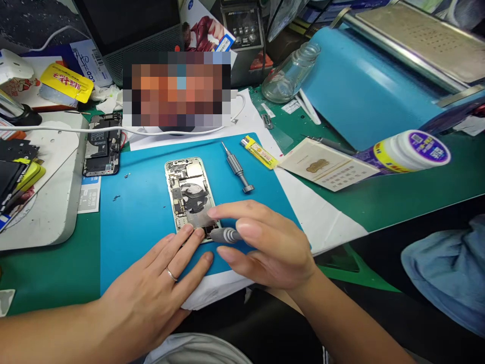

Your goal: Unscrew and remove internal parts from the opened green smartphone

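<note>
An opened phone with its insides bare lies on a blue work mat. My left hand rests flat on the mat, a ring on one finger, fingertips pressing the phone's near edge. My right hand pinches a grey precision screwdriver whose tip meets the phone's lower end. A second grey screwdriver lies loose on the mat to the right of the phone.
Another stripped phone lies left of the mat beside a grey tray. A yellow packet, a booklet, a tipped white bottle, a glass jar and a blue sheet crowd the right side.
</note>
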### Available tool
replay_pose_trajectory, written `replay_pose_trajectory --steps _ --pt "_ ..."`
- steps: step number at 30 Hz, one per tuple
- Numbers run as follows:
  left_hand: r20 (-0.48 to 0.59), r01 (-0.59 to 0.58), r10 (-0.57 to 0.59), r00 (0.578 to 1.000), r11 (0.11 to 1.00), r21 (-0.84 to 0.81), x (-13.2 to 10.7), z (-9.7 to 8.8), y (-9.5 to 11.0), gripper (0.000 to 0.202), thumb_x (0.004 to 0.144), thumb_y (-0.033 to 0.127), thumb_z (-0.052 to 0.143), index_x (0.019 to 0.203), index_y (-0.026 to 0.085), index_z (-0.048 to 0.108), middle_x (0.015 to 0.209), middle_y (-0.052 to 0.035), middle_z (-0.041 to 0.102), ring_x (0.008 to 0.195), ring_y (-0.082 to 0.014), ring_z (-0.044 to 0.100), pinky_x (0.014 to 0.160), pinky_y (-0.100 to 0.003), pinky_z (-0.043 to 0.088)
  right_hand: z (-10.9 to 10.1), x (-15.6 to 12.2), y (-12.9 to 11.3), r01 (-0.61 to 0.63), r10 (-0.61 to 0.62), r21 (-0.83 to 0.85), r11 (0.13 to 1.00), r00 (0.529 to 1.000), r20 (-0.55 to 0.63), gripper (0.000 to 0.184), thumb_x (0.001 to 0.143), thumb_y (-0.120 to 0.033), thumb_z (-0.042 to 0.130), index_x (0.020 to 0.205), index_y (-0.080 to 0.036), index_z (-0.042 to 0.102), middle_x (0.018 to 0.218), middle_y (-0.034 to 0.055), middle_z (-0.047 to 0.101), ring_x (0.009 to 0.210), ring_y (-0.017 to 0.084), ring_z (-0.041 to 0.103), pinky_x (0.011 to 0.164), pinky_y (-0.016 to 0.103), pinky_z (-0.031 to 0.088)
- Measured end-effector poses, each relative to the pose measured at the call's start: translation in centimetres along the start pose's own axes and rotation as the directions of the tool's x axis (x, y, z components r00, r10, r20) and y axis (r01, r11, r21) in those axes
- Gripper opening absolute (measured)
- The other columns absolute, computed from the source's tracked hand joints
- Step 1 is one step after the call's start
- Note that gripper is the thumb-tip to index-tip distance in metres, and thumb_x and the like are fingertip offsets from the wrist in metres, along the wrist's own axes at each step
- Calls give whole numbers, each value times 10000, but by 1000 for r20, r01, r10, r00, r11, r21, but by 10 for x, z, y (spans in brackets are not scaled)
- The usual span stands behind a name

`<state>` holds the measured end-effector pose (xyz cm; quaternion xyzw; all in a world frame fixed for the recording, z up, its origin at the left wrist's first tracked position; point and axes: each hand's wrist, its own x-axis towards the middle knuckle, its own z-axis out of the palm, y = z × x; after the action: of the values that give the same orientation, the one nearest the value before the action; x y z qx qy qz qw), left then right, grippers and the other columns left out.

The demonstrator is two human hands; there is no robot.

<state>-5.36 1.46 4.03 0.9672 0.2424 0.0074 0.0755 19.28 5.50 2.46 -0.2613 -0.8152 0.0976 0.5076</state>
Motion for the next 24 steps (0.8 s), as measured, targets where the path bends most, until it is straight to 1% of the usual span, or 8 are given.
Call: replay_pose_trajectory --steps 5,8,11,14,17,19,22,24 --pt "16 -2 1 1000 1000 23 -2 2 0 857 976 437 636 1656 101 237 1776 -219 81 1661 -346 -34 1309 -513 308 3 1 -2 22 -25 -78 997 999 -36 616 900 -26 643 1481 -150 480 1128 143 749 1042 205 759 828 309 675" --pt "2 -5 5 1000 999 40 -3 5 -1 903 939 420 662 1662 102 225 1779 -213 67 1658 -345 -67 1300 -505 323 3 2 -3 31 -33 -131 991 999 -15 446 902 -63 663 1330 -152 573 1121 162 751 1041 227 760 813 339 685" --pt "-22 -6 7 1000 998 61 -3 7 -1 1001 826 353 733 1654 82 241 1766 -232 125 1657 -360 -57 1290 -511 346 4 2 -4 56 -58 -177 983 998 -11 317 902 -85 696 1200 -164 622 1092 159 760 1003 232 766 777 332 688" --pt "-31 -6 8 999 997 75 -3 10 0 1090 712 280 776 1644 66 253 1742 -252 210 1654 -388 0 1271 -536 379 5 1 -3 56 -62 -164 985 998 -30 330 892 -51 612 1208 -144 612 1091 154 757 1015 221 761 787 329 688" --pt "-43 -16 19 999 997 72 -3 11 -1 1038 745 296 759 1633 64 274 1735 -239 249 1653 -383 57 1270 -516 390 7 0 -2 61 -67 -180 982 997 -24 318 903 -96 657 1213 -154 615 1095 155 756 1031 234 763 788 342 691" --pt "-45 -12 16 999 997 73 -3 12 -1 1022 760 292 743 1635 61 268 1738 -231 247 1653 -376 71 1278 -504 380 6 1 -2 61 -66 -190 980 998 -18 355 897 -97 688 1237 -160 607 1088 151 762 1026 235 769 787 337 691" --pt "-37 -4 7 999 997 74 -3 11 -2 1078 719 252 743 1649 62 233 1747 -239 210 1653 -383 60 1284 -521 362 5 2 -2 47 -50 -173 984 999 -11 504 884 -55 600 1373 -146 520 1066 135 772 998 218 774 789 330 690" --pt "-33 -10 12 999 998 69 -3 11 -2 1095 712 250 739 1657 66 220 1752 -241 183 1654 -383 26 1285 -525 357 5 2 -3 49 -52 -174 984 999 -9 552 897 -81 585 1432 -144 462 1060 137 774 984 224 776 781 339 691"
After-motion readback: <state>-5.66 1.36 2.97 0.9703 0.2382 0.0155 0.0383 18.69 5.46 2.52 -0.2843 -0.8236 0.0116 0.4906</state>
